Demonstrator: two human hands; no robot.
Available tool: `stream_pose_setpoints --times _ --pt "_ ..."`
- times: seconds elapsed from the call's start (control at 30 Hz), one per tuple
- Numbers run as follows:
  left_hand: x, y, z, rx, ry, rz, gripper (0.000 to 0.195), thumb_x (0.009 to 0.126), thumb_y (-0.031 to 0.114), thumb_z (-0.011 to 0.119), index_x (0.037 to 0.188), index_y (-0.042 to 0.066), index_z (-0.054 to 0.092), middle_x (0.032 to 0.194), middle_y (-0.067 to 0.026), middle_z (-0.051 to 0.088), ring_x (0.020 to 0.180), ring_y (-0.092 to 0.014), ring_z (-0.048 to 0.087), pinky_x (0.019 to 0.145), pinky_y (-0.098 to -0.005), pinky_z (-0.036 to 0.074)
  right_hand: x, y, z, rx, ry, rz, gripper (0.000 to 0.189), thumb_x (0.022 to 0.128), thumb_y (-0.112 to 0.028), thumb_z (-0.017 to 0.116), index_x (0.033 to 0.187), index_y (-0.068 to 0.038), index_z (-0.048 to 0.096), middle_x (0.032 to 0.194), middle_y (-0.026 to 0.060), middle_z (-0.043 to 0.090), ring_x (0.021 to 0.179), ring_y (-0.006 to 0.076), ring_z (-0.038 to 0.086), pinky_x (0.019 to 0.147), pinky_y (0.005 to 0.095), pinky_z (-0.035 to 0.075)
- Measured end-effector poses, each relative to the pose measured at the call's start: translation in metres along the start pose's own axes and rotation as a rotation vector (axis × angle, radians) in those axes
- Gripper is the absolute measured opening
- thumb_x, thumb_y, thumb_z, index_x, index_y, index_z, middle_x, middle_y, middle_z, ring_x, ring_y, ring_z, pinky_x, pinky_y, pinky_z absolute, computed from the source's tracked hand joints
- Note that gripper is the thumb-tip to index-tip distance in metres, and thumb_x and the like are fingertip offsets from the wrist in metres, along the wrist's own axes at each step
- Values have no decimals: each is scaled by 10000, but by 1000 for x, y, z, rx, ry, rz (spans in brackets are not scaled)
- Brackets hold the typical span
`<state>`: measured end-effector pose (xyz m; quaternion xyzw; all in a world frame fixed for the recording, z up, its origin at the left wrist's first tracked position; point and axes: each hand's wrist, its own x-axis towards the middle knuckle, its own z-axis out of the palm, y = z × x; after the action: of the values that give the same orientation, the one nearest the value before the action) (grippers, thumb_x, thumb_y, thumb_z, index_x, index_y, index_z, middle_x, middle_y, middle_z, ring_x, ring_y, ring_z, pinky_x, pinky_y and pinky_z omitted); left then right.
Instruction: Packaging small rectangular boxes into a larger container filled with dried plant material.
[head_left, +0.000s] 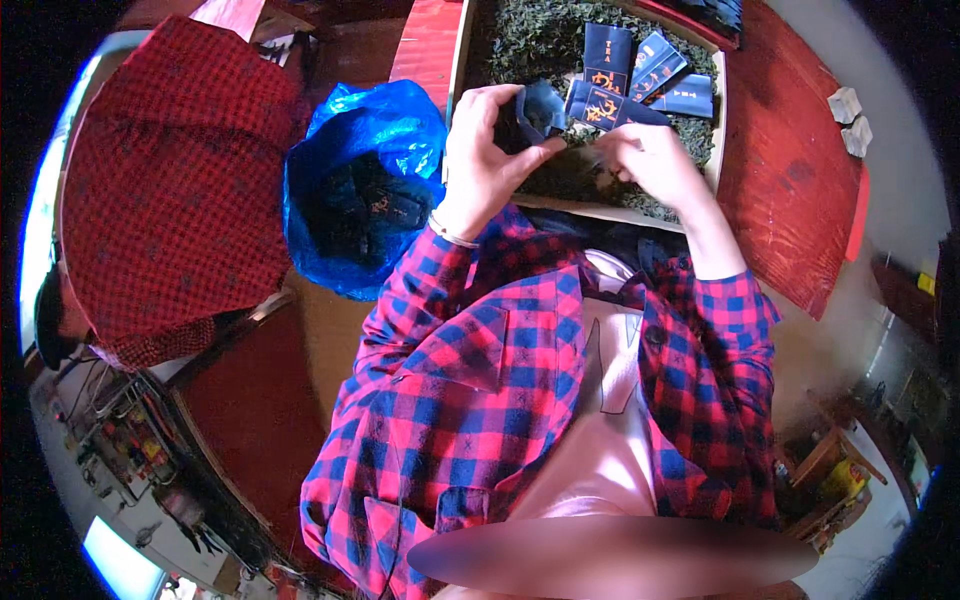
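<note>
My left hand (491, 154) holds a dark blue tea packet (541, 109) with its mouth spread and facing up, over a shallow wooden tray (718, 142) of loose dark green tea leaves (540, 37). Just right of it, my right hand (637, 161) is low over the leaves, fingers bent and partly blurred; whether it pinches leaves or a utensil is hidden. Several flat blue packets with orange print lie on the leaves beyond my right hand, among them an upright one (607, 56) and a slanted one (656, 67). The nearest packet (600, 105) touches or nearly touches my right hand.
Left of the tray stands an open blue plastic bag (412, 112) with dark packets inside. A red checked cloth (180, 187) covers something at far left. Two small whitish blocks (846, 105) sit on the red wooden table (787, 157) at right. More dark packets lie at the tray's far edge.
</note>
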<state>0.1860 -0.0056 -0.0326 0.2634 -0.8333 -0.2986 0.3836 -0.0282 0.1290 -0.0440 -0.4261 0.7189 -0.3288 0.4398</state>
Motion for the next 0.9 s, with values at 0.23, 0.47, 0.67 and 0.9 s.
stream_pose_setpoints --times 0.23,0.47,0.67,0.9 --pt "-3 1 0 16 -38 -5 631 667 210 961 1178 26 640 1094 -145 663 1003 -321 648 892 -384 534 -29 -48 -38 181 259 -79 250 1020 -208 630 1143 -42 770 831 -8 674 700 40 567 623 194 439" --pt "-5 0 1 19 -26 20 640 664 212 959 1180 25 631 1102 -145 657 1022 -323 642 907 -392 527 -43 -84 -9 -113 501 -522 179 991 -56 654 1129 -28 764 840 37 683 744 74 611 667 233 498" --pt "-2 4 1 -27 -2 15 655 663 210 964 1195 20 634 1107 -140 656 1024 -307 649 916 -380 530 -48 -86 5 -694 552 -919 307 822 39 738 1128 25 741 904 92 695 763 245 667 696 365 566" --pt "-7 -3 1 -89 20 -27 656 674 164 974 1215 17 634 1097 -95 645 1000 -214 655 891 -324 540 -53 -77 -7 -637 633 -736 237 876 12 727 1109 -24 750 922 113 716 757 280 678 692 378 556"
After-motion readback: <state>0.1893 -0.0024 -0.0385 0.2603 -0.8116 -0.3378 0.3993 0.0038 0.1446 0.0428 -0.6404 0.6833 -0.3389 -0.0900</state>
